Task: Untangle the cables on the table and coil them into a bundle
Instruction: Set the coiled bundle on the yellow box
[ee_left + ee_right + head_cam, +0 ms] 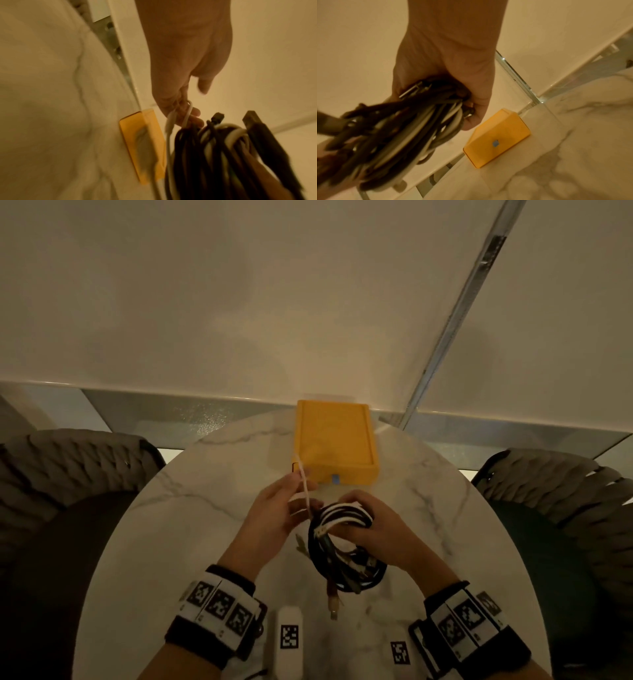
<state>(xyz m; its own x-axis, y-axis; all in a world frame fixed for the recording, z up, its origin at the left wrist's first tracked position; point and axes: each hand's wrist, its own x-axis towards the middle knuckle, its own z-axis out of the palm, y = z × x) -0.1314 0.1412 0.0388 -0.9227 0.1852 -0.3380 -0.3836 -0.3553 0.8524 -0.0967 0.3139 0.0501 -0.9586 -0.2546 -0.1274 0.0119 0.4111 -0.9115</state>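
One yellow box (335,442) is being seen at the far edge of the counter (445,508); its contents cannot be told. Above the counter, the coiled cable bundle (342,542) is being gripped by the right hand (370,529), while one thin white cable (304,484) is being pinched by the left hand (277,511).

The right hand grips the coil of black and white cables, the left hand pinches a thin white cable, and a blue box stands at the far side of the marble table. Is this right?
Not quite: the box is yellow, not blue, as the head view shows. The rest holds: the right hand grips the coil of black and white cables, the left hand pinches the thin white cable, on the marble table.
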